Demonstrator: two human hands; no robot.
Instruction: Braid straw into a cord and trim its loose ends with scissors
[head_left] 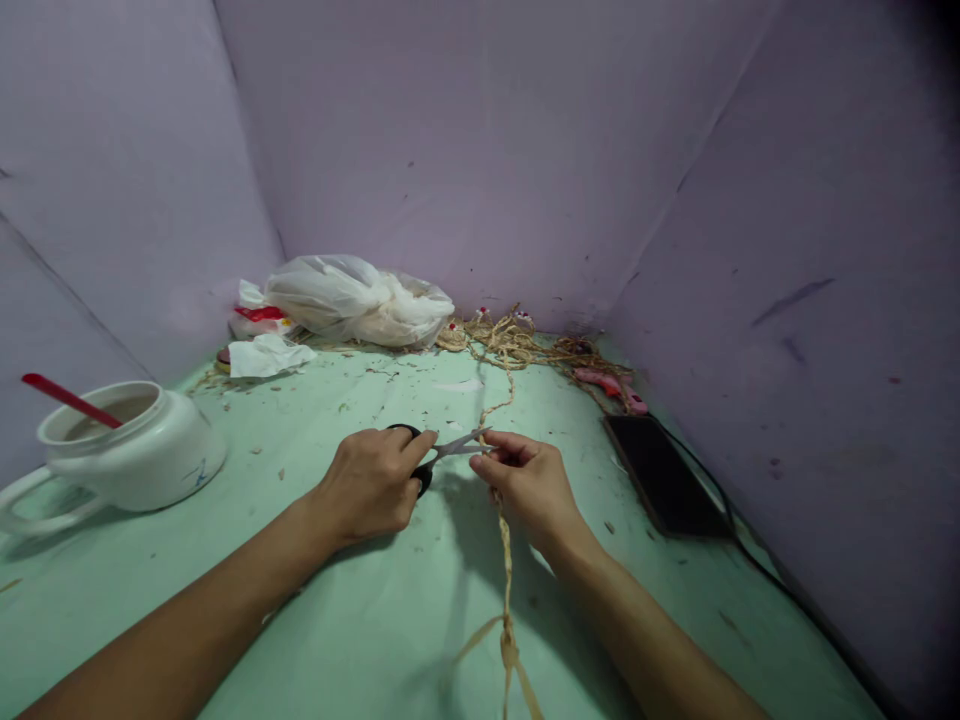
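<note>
My left hand (375, 483) is closed on the black handles of a pair of scissors (454, 447). The blades are slightly parted and point right, their tips at the fingers of my right hand (527, 480). Between its thumb and fingers, my right hand pinches a braided straw-coloured cord (507, 560). From there the cord runs back to a tangled pile of cord (514, 345) by the wall and forward to the lower edge of the view, where loose strand ends spread out. The blade tips partly overlap the fingers, so their contact with the cord is unclear.
A white pot (161, 455) with a red stick stands at the left. Toward the back lie a tied plastic bag (360, 300) and a crumpled white tissue (268, 357). A dark phone (667, 475) with a cable lies right, near pink-handled items (604, 381). Purple walls surround the green surface.
</note>
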